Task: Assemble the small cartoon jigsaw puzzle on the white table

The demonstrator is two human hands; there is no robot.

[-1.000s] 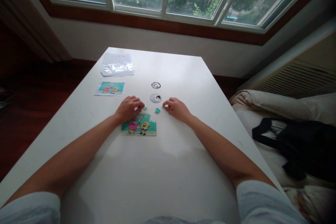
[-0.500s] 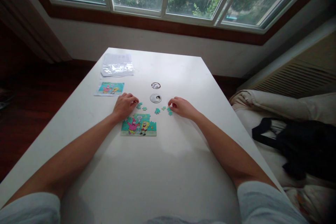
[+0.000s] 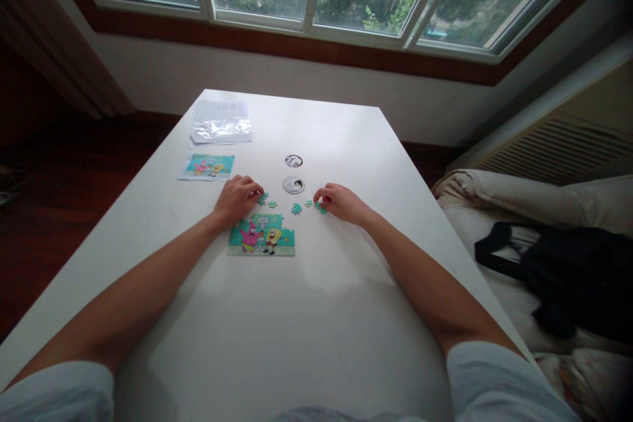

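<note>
On the white table (image 3: 306, 316) lies a partly assembled jigsaw puzzle (image 3: 261, 237) with cartoon figures on a teal ground; its top right edge is uneven. My left hand (image 3: 238, 199) is above its upper left corner, fingers curled together at some loose teal puzzle pieces (image 3: 264, 199). Between my hands are a small piece (image 3: 272, 204) and a larger bit (image 3: 296, 209). My right hand (image 3: 341, 202) bends its fingers in a pinch over more teal pieces (image 3: 320, 208), partly covering them. Whatever sits between either hand's fingertips is too small to make out.
A printed picture (image 3: 210, 166) of the same cartoon lies at the left, with a clear plastic bag (image 3: 221, 122) on paper behind it. Two round fittings (image 3: 293, 185) are set in the tabletop beyond the pieces. Dark clothing (image 3: 568, 270) rests on a sofa at right.
My right hand's fingertips have shifted slightly left over the pieces beneath them. My left fingertips have edged a little to the right. The assembled puzzle stays put.
</note>
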